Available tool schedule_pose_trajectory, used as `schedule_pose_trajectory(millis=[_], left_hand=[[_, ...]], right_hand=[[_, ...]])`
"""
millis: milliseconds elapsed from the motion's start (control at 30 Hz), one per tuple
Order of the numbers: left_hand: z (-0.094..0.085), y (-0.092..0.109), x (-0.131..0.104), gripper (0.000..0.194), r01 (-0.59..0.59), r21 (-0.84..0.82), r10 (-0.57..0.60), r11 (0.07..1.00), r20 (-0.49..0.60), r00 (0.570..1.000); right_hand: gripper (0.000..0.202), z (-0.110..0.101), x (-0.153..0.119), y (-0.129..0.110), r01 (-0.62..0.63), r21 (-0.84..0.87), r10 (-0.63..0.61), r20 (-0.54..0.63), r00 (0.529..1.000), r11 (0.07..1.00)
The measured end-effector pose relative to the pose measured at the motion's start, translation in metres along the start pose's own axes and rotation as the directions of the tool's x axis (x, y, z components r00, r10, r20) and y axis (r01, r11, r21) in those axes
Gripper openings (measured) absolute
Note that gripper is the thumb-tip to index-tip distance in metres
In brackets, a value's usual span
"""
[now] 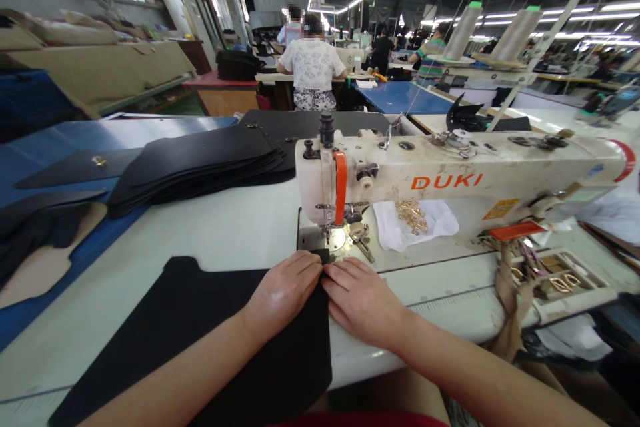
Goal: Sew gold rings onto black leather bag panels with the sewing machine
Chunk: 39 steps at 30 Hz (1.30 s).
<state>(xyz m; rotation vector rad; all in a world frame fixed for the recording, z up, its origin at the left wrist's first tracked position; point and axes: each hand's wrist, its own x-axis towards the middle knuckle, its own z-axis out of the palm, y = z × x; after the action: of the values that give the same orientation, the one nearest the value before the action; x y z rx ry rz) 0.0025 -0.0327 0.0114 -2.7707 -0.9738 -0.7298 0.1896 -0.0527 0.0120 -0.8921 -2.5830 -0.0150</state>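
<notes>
A large black fabric piece [210, 320] lies on the white sewing table, its upper right corner close to the needle area of a white sewing machine [390, 167]. My left hand [285, 287] rests on that corner, fingers together and pressed on the fabric. Against the same edge, my right hand [363, 297] has its fingers bent, the fingertips meeting the left ones just in front of the metal needle plate [337, 239]. A small dark strip [319, 254] shows between the fingertips and the presser foot.
Stacked black pieces [200, 160] lie at the back left. Gold rings [411, 215] sit on white cloth [443, 223] under the machine arm. A parts tray [575, 280] stands at right. People [314, 67] sit further back. Thread cones [463, 32] rise behind the machine.
</notes>
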Motion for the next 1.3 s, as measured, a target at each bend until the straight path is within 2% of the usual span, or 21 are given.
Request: schedule_pose_trajectory(millis=[267,500,633,800,933,1133,1300], left_hand=[[-0.001,0.0,0.0,0.025,0.001,-0.006,-0.001,1.0,0.023,1.0],[-0.005,0.003,-0.003,0.023,0.057,-0.042,-0.056,0.998,0.012,0.998],[-0.008,0.007,-0.007,0.024,0.065,-0.02,-0.064,0.998,0.044,0.997],[-0.01,0.01,-0.014,0.027,0.146,-0.045,-0.142,0.988,0.081,0.987],[-0.005,0.003,-0.01,0.027,0.143,-0.034,-0.14,0.989,0.073,0.987],[0.006,-0.012,0.008,0.028,0.112,0.008,-0.112,0.994,0.052,0.992],[0.01,-0.019,0.016,0.028,0.093,0.001,-0.093,0.996,0.023,0.995]], right_hand=[[0.021,0.002,0.001,-0.001,-0.039,0.019,0.039,0.021,0.999,0.999],[0.018,0.002,0.003,-0.001,-0.053,0.008,0.053,0.031,0.998,0.999],[0.015,0.004,0.003,-0.001,-0.044,-0.017,0.045,0.026,0.999,0.999],[0.013,0.011,0.002,0.002,0.018,-0.079,-0.017,0.005,1.0,0.997],[0.012,0.013,0.007,0.014,0.03,-0.103,-0.031,-0.004,1.0,0.994],[0.008,0.013,0.021,0.035,0.006,-0.121,-0.003,0.025,1.0,0.993],[0.006,0.016,0.024,0.041,-0.037,-0.127,0.041,0.028,0.999,0.991]])
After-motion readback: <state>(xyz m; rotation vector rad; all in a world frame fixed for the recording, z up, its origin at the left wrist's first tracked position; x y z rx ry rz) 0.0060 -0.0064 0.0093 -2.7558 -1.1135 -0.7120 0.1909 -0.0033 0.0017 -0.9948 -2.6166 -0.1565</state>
